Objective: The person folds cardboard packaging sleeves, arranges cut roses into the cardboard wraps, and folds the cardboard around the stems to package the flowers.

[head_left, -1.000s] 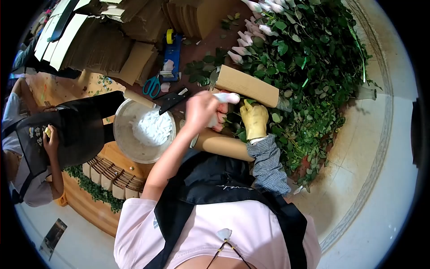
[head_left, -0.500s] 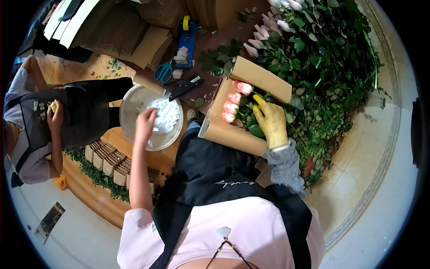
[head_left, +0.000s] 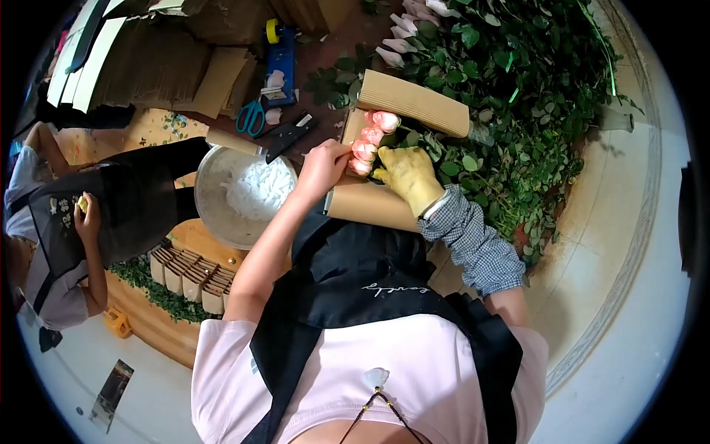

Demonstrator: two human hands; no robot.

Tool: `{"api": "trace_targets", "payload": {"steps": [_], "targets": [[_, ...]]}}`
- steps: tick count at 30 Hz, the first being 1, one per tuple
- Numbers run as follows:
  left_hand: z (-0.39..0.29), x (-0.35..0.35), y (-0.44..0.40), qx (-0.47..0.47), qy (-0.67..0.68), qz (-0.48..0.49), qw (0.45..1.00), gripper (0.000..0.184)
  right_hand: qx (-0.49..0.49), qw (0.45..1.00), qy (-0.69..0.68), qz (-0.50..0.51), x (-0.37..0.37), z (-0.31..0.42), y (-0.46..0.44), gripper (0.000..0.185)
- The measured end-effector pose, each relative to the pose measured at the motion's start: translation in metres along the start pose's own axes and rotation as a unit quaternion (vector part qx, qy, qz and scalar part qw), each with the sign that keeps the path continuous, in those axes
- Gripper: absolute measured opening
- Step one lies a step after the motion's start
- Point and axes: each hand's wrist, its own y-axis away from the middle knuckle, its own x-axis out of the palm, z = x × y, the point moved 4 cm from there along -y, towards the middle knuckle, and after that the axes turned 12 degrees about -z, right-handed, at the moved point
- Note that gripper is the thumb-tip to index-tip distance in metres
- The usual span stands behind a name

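Several pink roses (head_left: 372, 136) lie in a row on a sheet of brown corrugated cardboard (head_left: 414, 103), whose two sides curl up around them. My left hand (head_left: 323, 169), bare, is at the lower left of the blooms, its fingertips pressed together at the lowest ones; what they hold, if anything, is hidden. My right hand (head_left: 409, 177), in a yellow glove, rests on the stems and leaves just right of the blooms, fingers bent, its grip partly hidden.
A bucket of white pieces (head_left: 259, 189) stands left of my left arm. Scissors (head_left: 251, 117), a black tool (head_left: 290, 137) and a tape dispenser (head_left: 280, 63) lie behind it. Leafy stems (head_left: 510, 96) fill the right. Another person (head_left: 103, 207) stands at the left.
My left hand went from the roses to the bucket of white pieces and is now back at the blooms. My gloved right hand has moved closer to the flower heads.
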Motion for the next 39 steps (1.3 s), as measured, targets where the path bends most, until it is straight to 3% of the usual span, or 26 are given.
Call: {"api": "trace_targets", "payload": {"steps": [6, 8, 9, 11, 12, 13, 15, 17, 25, 27, 29, 30, 31, 33, 35, 37, 39], "targets": [[0.010, -0.003, 0.006, -0.003, 0.084, 0.046, 0.995, 0.028, -0.046, 0.998, -0.015, 0.032, -0.008, 0.002, 0.005, 0.035], [0.013, -0.006, 0.010, -0.170, 0.285, 0.078, 0.940, 0.029, -0.048, 0.998, -0.029, 0.040, -0.008, 0.003, 0.004, 0.035], [0.010, -0.010, 0.013, -0.173, 0.286, 0.076, 0.940, 0.029, -0.032, 0.998, -0.043, 0.034, -0.009, 0.003, 0.005, 0.035], [-0.011, -0.033, 0.011, -0.112, 0.119, 0.058, 0.985, 0.023, -0.015, 0.998, -0.057, 0.028, -0.010, 0.002, 0.001, 0.036], [-0.024, -0.043, 0.007, -0.031, 0.038, 0.087, 0.995, 0.019, -0.016, 0.998, -0.053, 0.029, -0.011, 0.002, 0.001, 0.035], [-0.020, -0.042, 0.008, -0.033, 0.040, 0.091, 0.995, 0.019, -0.015, 0.998, -0.049, 0.032, -0.011, 0.002, 0.003, 0.034], [-0.026, -0.040, 0.009, 0.176, -0.019, 0.096, 0.979, 0.017, -0.009, 0.998, -0.055, 0.038, -0.012, 0.002, 0.005, 0.034], [-0.027, -0.039, 0.005, 0.174, 0.002, 0.104, 0.979, 0.015, -0.003, 0.997, -0.060, 0.037, -0.014, 0.002, 0.002, 0.035], [-0.033, -0.033, 0.000, 0.352, -0.009, 0.100, 0.931, 0.016, 0.017, 0.995, -0.066, 0.073, -0.012, 0.002, 0.002, 0.036], [-0.025, -0.034, 0.003, 0.329, 0.025, 0.064, 0.942, 0.013, 0.017, 0.996, -0.060, 0.065, -0.011, 0.001, 0.002, 0.036], [-0.006, -0.042, 0.000, 0.139, 0.026, -0.018, 0.990, 0.014, 0.017, 0.995, -0.064, 0.070, -0.012, 0.001, 0.002, 0.036], [0.003, -0.044, 0.000, 0.067, -0.067, -0.045, 0.995, 0.024, 0.011, 0.996, -0.066, 0.061, -0.012, 0.001, 0.002, 0.035], [0.005, -0.050, -0.002, 0.024, -0.121, -0.046, 0.991, 0.027, 0.008, 0.996, -0.066, 0.057, -0.013, 0.002, 0.003, 0.035], [0.009, -0.048, -0.004, -0.051, -0.095, -0.024, 0.994, 0.021, 0.009, 0.997, -0.058, 0.058, -0.013, 0.003, 0.003, 0.035], [-0.020, -0.043, -0.007, 0.029, 0.005, -0.057, 0.998, 0.017, 0.007, 0.997, -0.054, 0.053, -0.010, 0.004, 0.006, 0.031], [-0.047, -0.034, -0.007, 0.049, 0.083, 0.022, 0.995, 0.017, -0.003, 0.999, -0.038, 0.023, -0.005, 0.002, 0.007, 0.027], [-0.061, -0.021, -0.001, 0.088, 0.056, 0.074, 0.992, 0.018, -0.004, 0.999, -0.037, 0.002, -0.001, -0.003, 0.008, 0.023]]}}
